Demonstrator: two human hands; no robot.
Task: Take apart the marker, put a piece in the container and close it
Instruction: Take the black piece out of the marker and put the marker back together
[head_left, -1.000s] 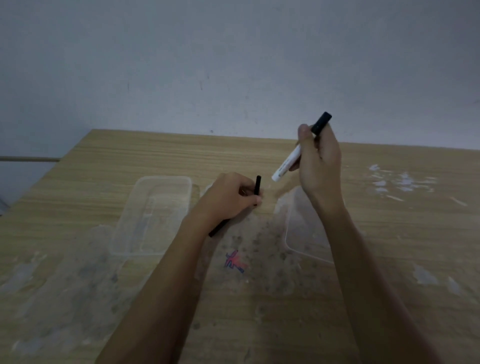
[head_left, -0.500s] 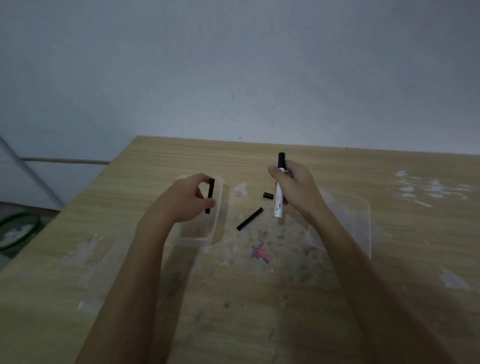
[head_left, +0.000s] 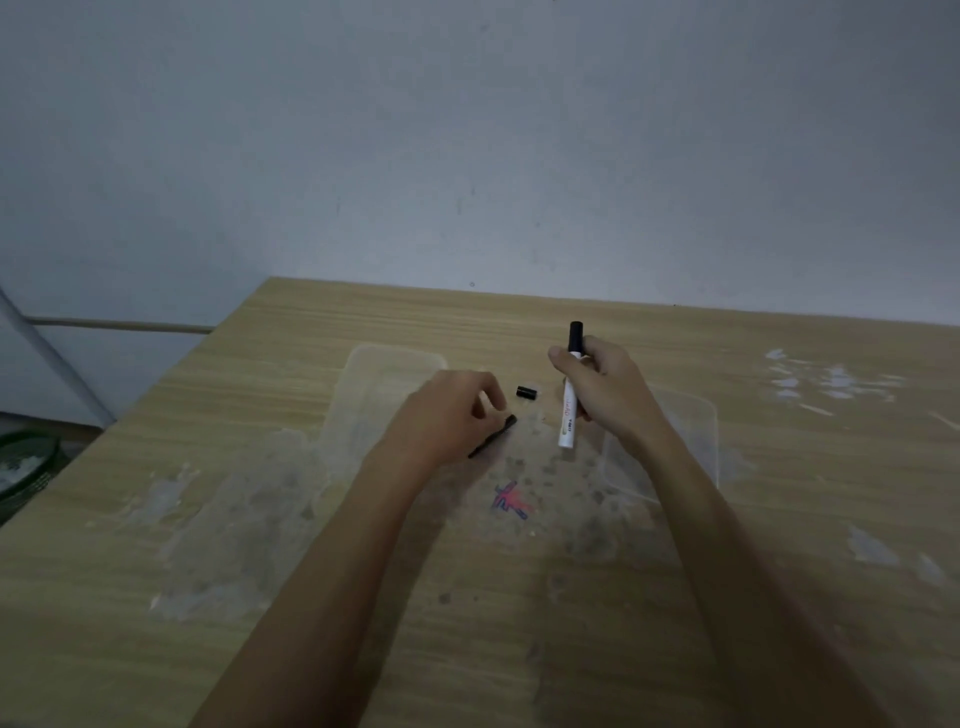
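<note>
So the right hand's (head_left: 605, 397) fingers (head_left: 563, 364) are wrapped around a white plastic marker barrel with a black end (head_left: 570, 397), holding it nearly upright above the wooden tabletop (head_left: 779, 545), black end up, open white end pointing down. The left hand's (head_left: 447, 415) fingers (head_left: 491, 397) are curled down onto a thin black stick-like marker piece (head_left: 493, 436) lying on the tabletop; can't really tell if they're pinching it or only touching the top of it. A small black cylindrical cap piece (head_left: 526, 393) sits on the tabletop between the two hands, not touching either.

Past the left hand, toward the far left corner, there's a clear rectangular plastic container (head_left: 374, 379), open. A clear flat plastic lid (head_left: 691, 441) lies under the right wrist, further toward the right edge. A little red and blue scribble (head_left: 511, 501) is on the wood nearer the front edge, with grey smudges around it.
</note>
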